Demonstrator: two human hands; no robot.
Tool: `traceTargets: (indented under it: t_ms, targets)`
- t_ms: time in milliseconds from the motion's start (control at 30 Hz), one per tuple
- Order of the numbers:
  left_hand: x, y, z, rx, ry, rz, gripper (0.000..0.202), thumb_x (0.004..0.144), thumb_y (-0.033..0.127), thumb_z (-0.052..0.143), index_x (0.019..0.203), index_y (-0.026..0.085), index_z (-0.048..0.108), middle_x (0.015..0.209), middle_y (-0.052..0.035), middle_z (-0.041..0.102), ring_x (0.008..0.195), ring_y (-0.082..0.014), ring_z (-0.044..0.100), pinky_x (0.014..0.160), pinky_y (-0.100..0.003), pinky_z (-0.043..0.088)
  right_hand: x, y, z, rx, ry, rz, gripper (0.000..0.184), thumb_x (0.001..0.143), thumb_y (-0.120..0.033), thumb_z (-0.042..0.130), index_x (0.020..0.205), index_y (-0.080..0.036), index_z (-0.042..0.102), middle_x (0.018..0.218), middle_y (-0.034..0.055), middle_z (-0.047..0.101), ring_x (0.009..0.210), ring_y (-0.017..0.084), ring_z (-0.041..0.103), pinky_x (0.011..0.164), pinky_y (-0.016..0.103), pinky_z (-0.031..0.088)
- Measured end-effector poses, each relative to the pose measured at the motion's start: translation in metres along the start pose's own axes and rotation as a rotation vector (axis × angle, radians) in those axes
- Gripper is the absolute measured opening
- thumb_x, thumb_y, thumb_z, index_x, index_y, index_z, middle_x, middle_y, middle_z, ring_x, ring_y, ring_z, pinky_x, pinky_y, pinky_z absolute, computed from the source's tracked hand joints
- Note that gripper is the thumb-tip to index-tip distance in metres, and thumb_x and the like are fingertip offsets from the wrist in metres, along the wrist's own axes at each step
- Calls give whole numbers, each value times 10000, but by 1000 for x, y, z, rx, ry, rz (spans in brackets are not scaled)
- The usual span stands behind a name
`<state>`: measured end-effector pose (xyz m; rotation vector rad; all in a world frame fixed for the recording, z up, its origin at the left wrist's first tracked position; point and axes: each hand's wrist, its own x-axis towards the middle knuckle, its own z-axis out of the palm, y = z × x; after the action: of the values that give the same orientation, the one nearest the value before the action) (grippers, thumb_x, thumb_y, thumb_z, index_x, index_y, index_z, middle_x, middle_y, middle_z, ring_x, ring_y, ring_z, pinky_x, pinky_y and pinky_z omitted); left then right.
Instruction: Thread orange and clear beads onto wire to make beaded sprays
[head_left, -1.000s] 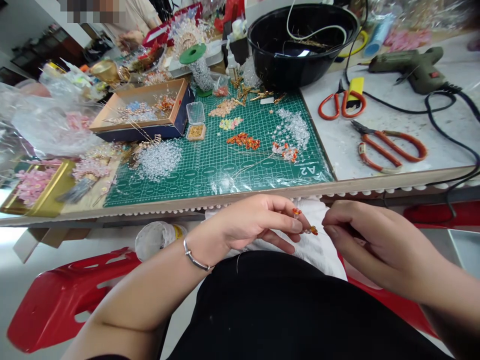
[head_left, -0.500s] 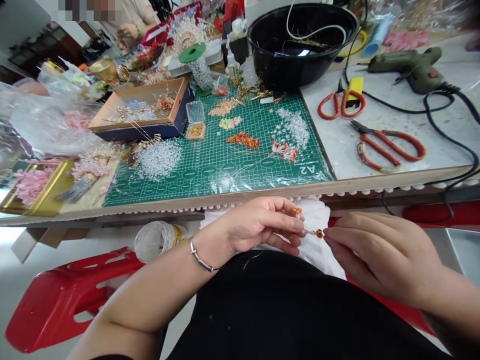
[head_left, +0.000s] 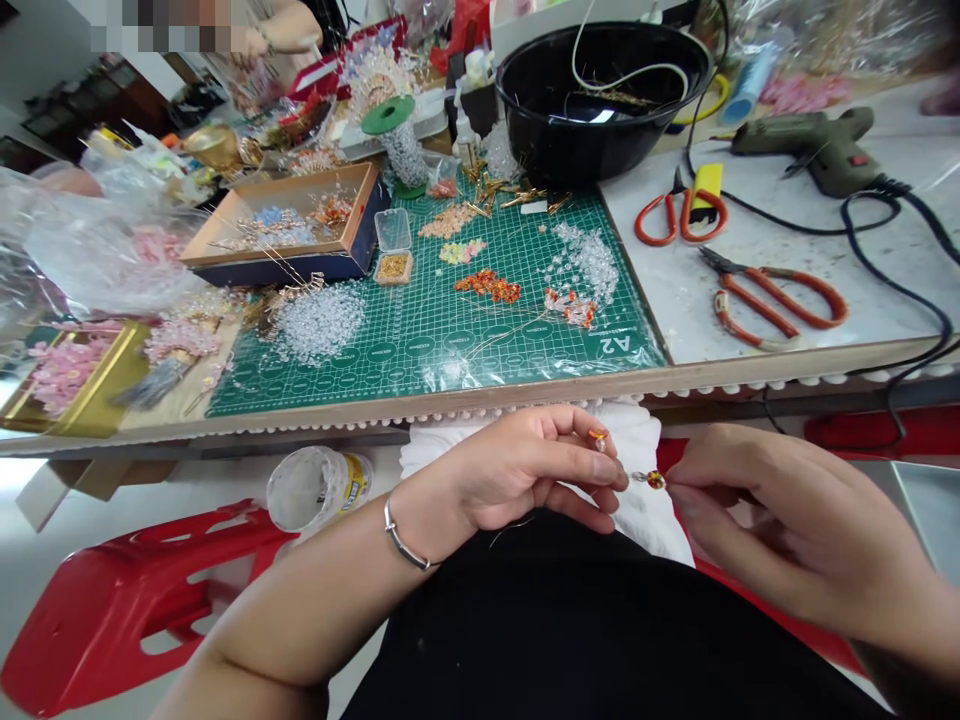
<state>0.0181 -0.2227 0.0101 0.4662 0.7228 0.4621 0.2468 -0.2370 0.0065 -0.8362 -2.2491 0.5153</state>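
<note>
Over my lap, my left hand [head_left: 540,465] pinches a thin beaded wire between thumb and forefinger, its other fingers curled loosely. A small orange-and-clear bead piece [head_left: 598,437] shows above the left forefinger. Between the two hands, an amber bead [head_left: 655,480] sits on the short twisted stretch of wire. My right hand [head_left: 787,510] is closed in a pinch at the far side of that bead, its fingertips touching it or the wire beside it. Beyond, orange beads [head_left: 487,286] and orange-and-clear beaded sprigs [head_left: 570,308] lie on the green cutting mat [head_left: 390,380].
Clear beads [head_left: 319,322] are heaped at the mat's left, near an open box [head_left: 281,262]. Pliers [head_left: 772,295], red-handled cutters [head_left: 679,215] and a glue gun [head_left: 817,145] lie right. Behind stands a black basin [head_left: 577,150]. A red stool [head_left: 142,610] stands lower left.
Both hands have shifted slightly right and down with the beaded wire between them. My right hand has turned a little at the bead. The things on the table stay put.
</note>
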Motion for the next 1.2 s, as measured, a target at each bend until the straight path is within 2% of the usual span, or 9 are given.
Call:
traceTargets:
  t_ms: [100,267,333,500,700,1000,1133,1200]
  targets:
    - [0,-1,0,-11,-19,-1,202,756,140,819,860,128,646,796,-33,700,679,-122,709,665,-263,642,-5,0,1,118,-5,110,130,913,-127,538,906,-257,539,615,-51,548,447,102,464,382,206,339]
    - [-1,0,1,-2,-31,0,254,727,174,855,862,133,645,796,-29,692,681,-127,704,657,-271,638,-10,1,0,189,-39,193,92,943,-198,552,888,-272,556,651,-45,590,498,121,541,447,223,439]
    - [-2,0,2,6,-18,0,272,713,181,868,858,135,643,788,-24,687,676,-127,701,656,-269,633,-9,0,-1,205,-45,203,98,938,-196,562,876,-272,562,649,-44,596,496,122,542,448,225,443]
    - [-2,1,3,8,2,-9,280,706,188,869,859,142,638,786,-23,694,678,-135,703,659,-281,628,-3,-4,-3,195,-22,170,130,908,-151,559,870,-274,552,611,-53,575,430,108,488,384,219,383]
    - [-2,2,3,1,-7,-6,275,714,191,868,859,142,639,805,-23,702,684,-131,707,658,-274,630,-5,-6,-3,122,-68,141,139,922,-143,531,920,-282,527,614,-63,570,407,101,443,341,214,313]
    - [-2,2,1,18,-16,-7,329,684,224,910,859,141,644,782,-18,683,682,-131,702,663,-275,632,3,-8,-7,2,-98,67,138,920,-148,538,879,-278,515,588,-54,569,422,130,491,432,267,404]
    - [-1,3,2,29,-6,0,270,723,202,875,847,142,642,787,-24,679,685,-127,695,656,-266,633,-1,-7,-7,-69,-95,45,153,940,-188,493,1061,-277,517,763,29,679,555,197,620,492,317,468]
    - [-2,5,3,44,-2,-6,245,741,195,859,841,144,641,782,-22,677,682,-122,692,654,-259,632,-2,-7,-7,-83,-91,56,171,947,-171,439,1078,-271,484,796,49,671,574,210,621,500,329,475]
